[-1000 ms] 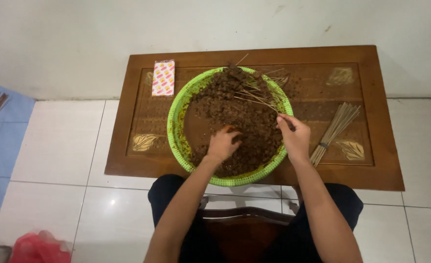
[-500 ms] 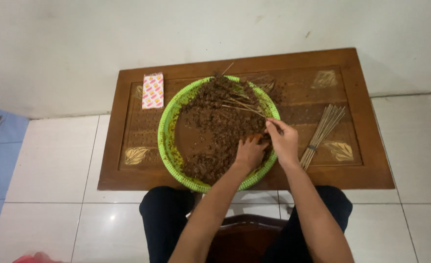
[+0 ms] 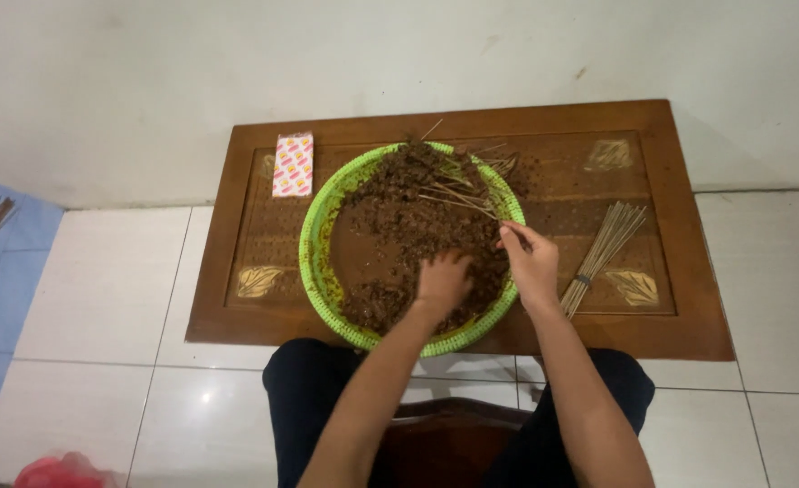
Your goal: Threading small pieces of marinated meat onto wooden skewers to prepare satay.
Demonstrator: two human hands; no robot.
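The brown meat pieces [image 3: 399,235] lie in the green tray [image 3: 314,237]. The left hand [image 3: 442,280] presses into them, fingers curled; the right hand [image 3: 531,262], just beside, pinches a thin skewer [image 3: 458,201]. Bare skewers [image 3: 603,253] lie right of it, a small packet [image 3: 293,164] far left.

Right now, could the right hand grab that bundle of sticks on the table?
Probably yes. The right hand is at the green tray's right rim, and the bundle of sticks lies on the table just to its right, with nothing between them. It seems to pinch one stick already.
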